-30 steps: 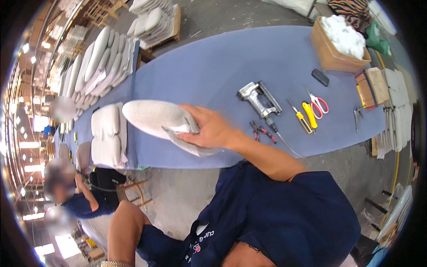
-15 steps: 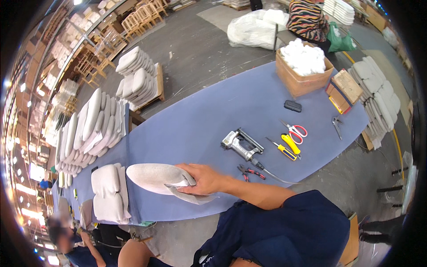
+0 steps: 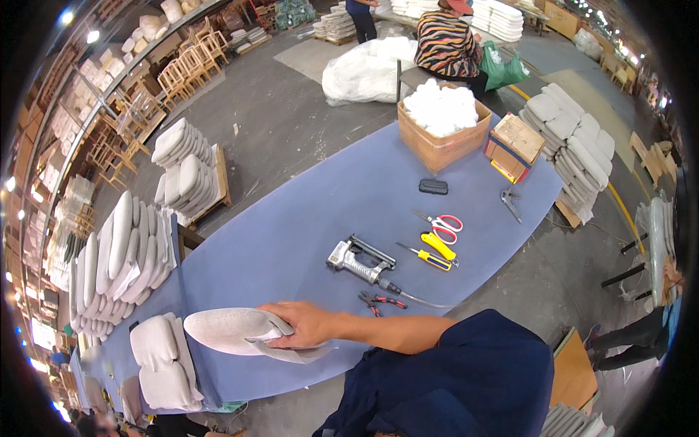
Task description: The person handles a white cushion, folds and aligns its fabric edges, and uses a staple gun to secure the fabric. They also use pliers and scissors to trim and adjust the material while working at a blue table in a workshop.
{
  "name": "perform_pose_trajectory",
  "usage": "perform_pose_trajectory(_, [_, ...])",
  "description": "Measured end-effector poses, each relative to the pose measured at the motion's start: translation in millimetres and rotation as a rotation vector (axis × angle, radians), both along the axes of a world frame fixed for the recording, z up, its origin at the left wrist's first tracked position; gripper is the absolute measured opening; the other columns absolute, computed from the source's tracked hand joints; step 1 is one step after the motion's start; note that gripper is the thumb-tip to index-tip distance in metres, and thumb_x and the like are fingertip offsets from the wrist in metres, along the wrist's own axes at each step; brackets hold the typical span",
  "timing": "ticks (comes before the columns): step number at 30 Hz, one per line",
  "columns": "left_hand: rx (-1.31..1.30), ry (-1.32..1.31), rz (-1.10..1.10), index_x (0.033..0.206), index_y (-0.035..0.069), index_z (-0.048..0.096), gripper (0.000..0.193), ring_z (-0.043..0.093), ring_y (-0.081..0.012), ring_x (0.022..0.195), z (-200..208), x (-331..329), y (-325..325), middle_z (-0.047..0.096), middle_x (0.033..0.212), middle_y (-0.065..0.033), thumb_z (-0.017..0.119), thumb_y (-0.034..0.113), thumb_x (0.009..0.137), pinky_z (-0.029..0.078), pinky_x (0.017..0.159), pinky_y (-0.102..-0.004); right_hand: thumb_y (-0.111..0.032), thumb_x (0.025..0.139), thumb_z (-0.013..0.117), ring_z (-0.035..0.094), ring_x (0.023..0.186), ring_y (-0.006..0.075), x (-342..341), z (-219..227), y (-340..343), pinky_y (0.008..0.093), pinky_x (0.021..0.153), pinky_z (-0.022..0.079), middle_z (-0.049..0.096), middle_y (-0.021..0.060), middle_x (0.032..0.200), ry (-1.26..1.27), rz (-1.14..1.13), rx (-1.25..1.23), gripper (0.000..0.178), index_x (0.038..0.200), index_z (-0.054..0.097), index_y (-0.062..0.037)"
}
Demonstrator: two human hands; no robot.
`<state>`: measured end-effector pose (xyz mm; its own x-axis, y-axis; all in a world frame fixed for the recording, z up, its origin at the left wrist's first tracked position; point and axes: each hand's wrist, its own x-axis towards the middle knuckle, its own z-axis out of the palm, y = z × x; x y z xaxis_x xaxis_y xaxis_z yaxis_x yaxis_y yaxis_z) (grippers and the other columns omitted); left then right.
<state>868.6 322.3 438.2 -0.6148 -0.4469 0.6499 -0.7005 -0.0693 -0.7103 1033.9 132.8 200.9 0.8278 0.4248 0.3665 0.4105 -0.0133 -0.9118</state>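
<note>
My right hand [image 3: 302, 324] is closed on one end of a light grey upholstered cushion [image 3: 222, 331], its fingers over a loose fold of fabric. The cushion is tilted over the near side of the blue-covered table [image 3: 269, 240], its rounded end towards the left. My left hand is out of view. Beyond my right forearm lie red-handled pliers [image 3: 381, 301] and a silver air staple gun [image 3: 362, 261] with its hose. To their right are a yellow screwdriver [image 3: 429, 256], a yellow-handled cutter [image 3: 439, 246] and red-and-white scissors [image 3: 443, 224].
A carton of white stuffing [image 3: 437, 146], a smaller box [image 3: 513, 146], a black case [image 3: 433, 186] and a grey hand tool [image 3: 512, 205] sit at the table's far right. Grey cushions [image 3: 166, 360] lie at left, with stacks behind. A person in a striped top [image 3: 448, 44] sits beyond.
The view has swung right and up, so the table and tools appear further left and lower. The cushion stays in my right hand.
</note>
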Motion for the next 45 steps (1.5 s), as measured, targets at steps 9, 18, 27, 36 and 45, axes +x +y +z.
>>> perform_pose_trajectory(9, [0.016,0.107,-0.020,0.097,0.000,0.068,0.017,0.066,-0.0168,0.072,-5,18,17,0.069,0.085,-0.0079,0.065,0.015,0.093,0.054,0.073,-0.0309,-0.044,0.090,0.074,0.068,0.098,0.0370,4,-9,-3,0.0457,0.083,0.053,0.071,0.0181,0.110,0.000,-0.084,0.032,0.064,0.141,0.054,-0.0105])
perform_pose_trajectory(18, [0.259,0.602,0.002,0.112,-0.004,0.067,0.028,0.068,-0.0220,0.084,-8,73,56,0.073,0.100,-0.0138,0.061,0.019,0.098,0.056,0.084,-0.0376,-0.036,0.088,0.079,0.070,0.102,0.0345,0,-12,2,0.0424,0.086,0.055,0.072,0.0156,0.115,0.043,-0.192,-0.091,0.061,0.139,0.057,-0.0084])
perform_pose_trajectory(27, [-0.015,0.866,0.677,0.121,-0.002,0.070,0.034,0.065,-0.0338,0.109,-161,234,49,0.071,0.118,-0.0173,0.058,0.023,0.102,0.043,0.106,-0.0530,-0.055,0.090,0.070,0.067,0.104,0.0418,-3,5,69,0.0480,0.087,0.052,0.069,0.0232,0.115,-0.064,-0.363,-0.007,0.070,0.135,0.056,-0.0042])
perform_pose_trajectory(36, [-0.161,1.186,0.322,0.092,-0.002,0.077,0.040,0.066,-0.0309,0.078,-150,282,119,0.073,0.089,-0.0170,0.055,0.027,0.107,0.052,0.074,-0.0439,-0.032,0.103,0.052,0.066,0.100,0.0430,-12,-15,121,0.0529,0.085,0.052,0.070,0.0228,0.109,0.003,-0.277,-0.329,0.046,0.140,0.056,-0.0044])
perform_pose_trajectory(45, [-0.296,1.766,0.015,0.090,-0.002,0.069,0.045,0.055,-0.0197,0.075,-196,412,143,0.060,0.081,-0.0091,0.046,0.032,0.109,0.046,0.073,-0.0313,-0.034,0.104,0.050,0.065,0.078,0.0489,32,-20,146,0.0552,0.069,0.052,0.068,0.0271,0.082,-0.077,-0.530,-0.251,0.040,0.093,0.066,0.0008])
